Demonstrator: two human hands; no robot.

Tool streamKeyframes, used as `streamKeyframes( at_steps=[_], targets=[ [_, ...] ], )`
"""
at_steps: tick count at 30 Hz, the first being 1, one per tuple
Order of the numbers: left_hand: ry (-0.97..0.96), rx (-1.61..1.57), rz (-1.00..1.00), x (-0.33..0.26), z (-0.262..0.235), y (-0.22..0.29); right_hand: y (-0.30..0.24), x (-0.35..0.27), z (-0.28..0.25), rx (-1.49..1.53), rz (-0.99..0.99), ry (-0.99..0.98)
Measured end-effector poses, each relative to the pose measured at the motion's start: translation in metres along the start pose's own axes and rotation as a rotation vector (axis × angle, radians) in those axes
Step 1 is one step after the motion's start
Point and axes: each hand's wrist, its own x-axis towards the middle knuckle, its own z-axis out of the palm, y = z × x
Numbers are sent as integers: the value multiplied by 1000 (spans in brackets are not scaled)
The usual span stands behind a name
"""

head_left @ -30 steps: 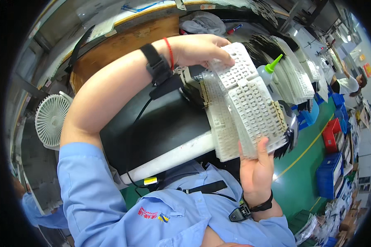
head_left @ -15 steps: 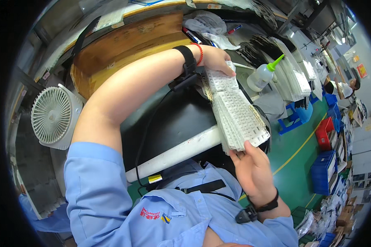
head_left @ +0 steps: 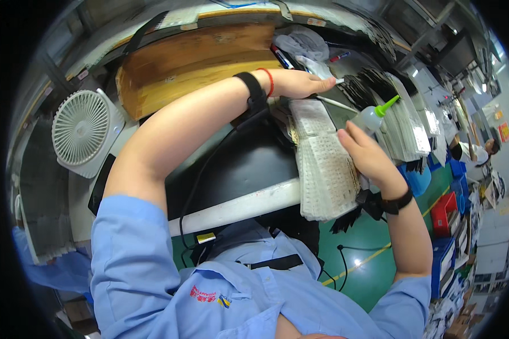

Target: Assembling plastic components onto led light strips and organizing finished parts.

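A fanned stack of white sheets with rows of small dark marks (head_left: 327,175) lies in front of me, partly over a white tube (head_left: 237,204). My left hand (head_left: 300,83) is above the stack's far end, its fingers pressed together. A small white tip shows at these fingertips; what it belongs to is hidden. My right hand (head_left: 370,155) is beside the stack's right edge, thumb and forefinger apart. Its fingertips come close to a clear squeeze bottle (head_left: 369,120) with a green nozzle; contact cannot be told.
An open wooden box (head_left: 203,70) stands at the back left, near a white fan (head_left: 82,130). Crumpled clear plastic (head_left: 302,42) and markers lie at the back. More strip stacks (head_left: 404,127) are at the right. Farther right, red (head_left: 445,213) and blue bins stand on the green floor.
Both hands have let go of the sheet stack, which now lies flatter. My right hand has moved up toward the bottle; my left has shifted slightly right, with a white tip at its fingertips.
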Motion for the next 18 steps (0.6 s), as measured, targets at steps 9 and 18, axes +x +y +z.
streamKeyframes(
  at_steps=[9,18],
  targets=[
    [458,-976,-295,-117,135,5,-12,19,3,511,200,-411],
    [415,-1022,-466,-110,143,64,-35,23,16,848,183,-591]
  ],
)
